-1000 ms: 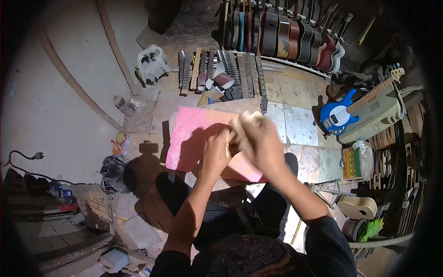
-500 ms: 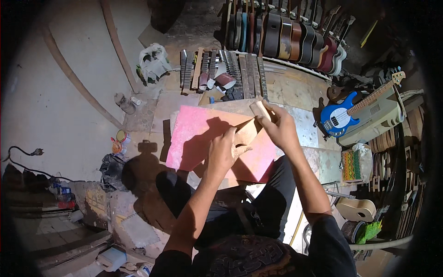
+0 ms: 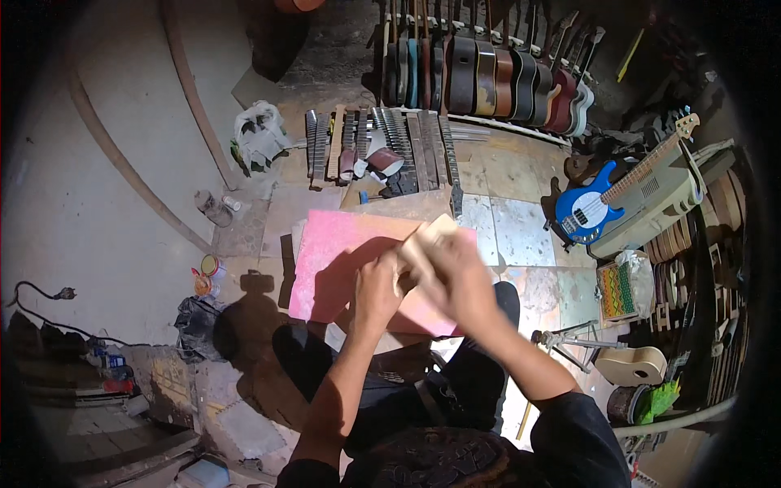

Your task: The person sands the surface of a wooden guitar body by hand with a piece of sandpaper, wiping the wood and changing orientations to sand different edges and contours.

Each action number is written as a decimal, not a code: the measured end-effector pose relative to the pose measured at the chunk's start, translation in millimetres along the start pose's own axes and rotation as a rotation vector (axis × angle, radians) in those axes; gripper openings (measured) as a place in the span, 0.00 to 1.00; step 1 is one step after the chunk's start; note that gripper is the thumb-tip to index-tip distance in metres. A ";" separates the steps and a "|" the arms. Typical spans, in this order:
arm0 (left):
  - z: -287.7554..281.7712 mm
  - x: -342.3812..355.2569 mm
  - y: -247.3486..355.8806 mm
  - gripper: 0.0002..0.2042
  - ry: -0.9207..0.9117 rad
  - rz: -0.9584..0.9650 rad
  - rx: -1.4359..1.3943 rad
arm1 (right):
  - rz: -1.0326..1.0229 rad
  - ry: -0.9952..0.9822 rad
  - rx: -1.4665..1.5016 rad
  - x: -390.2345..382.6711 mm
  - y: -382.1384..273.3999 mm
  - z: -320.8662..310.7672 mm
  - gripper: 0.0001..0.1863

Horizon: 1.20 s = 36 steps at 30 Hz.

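My left hand (image 3: pixel 377 291) is closed around a flat piece of tan wood (image 3: pixel 442 227), whose far end shows above the knuckles of my right hand. My right hand (image 3: pixel 465 281) is smeared by motion and grips a small pale block (image 3: pixel 416 257), which lies across the wood close to my left fingers. Both hands are held over a pink board (image 3: pixel 325 244) in front of my lap, and their shadow falls on it. The wood's near end is hidden by my hands.
Beyond the board lie several guitar necks (image 3: pixel 333 146) with curled sandpaper (image 3: pixel 386 161). A row of guitars (image 3: pixel 464 77) stands at the back. To the right are a blue bass (image 3: pixel 586 207) and a small unfinished guitar body (image 3: pixel 630 366). Cans (image 3: pixel 210 265) stand left.
My right hand has swept down and left along the wood with the block, toward my left hand. The left hand has shifted slightly left and nearer. The whole view has tilted a little.
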<state>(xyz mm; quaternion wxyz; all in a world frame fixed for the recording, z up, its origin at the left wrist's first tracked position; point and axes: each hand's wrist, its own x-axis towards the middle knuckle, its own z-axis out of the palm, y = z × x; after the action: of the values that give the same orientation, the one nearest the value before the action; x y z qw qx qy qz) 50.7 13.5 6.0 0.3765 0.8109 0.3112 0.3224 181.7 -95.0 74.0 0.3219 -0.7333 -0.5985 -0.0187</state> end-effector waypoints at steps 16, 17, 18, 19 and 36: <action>7.8 -1.5 -9.9 0.23 -0.051 -0.038 0.125 | 0.066 0.010 0.052 -1.3 8.5 4.2 0.26; 4.0 -3.4 -15.1 0.19 0.002 0.039 0.084 | -0.011 -0.004 -0.056 -7.5 -23.6 -9.5 0.26; 6.5 -0.8 -14.4 0.20 -0.011 0.003 0.110 | 0.035 -0.053 -0.024 -9.5 -17.1 -9.1 0.27; 7.8 -1.5 -13.0 0.22 -0.028 -0.041 0.141 | 0.033 -0.025 0.050 -4.9 13.3 1.3 0.26; -2.7 -3.1 -7.0 0.26 0.011 0.067 0.136 | 0.061 0.101 0.027 4.4 21.2 14.8 0.21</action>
<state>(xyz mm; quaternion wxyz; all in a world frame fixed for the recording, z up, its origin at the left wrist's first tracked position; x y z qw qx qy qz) 44.9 16.0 0.7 0.3079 0.8428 0.3069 0.3174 196.4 -85.5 54.5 0.3620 -0.7450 -0.5590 -0.0379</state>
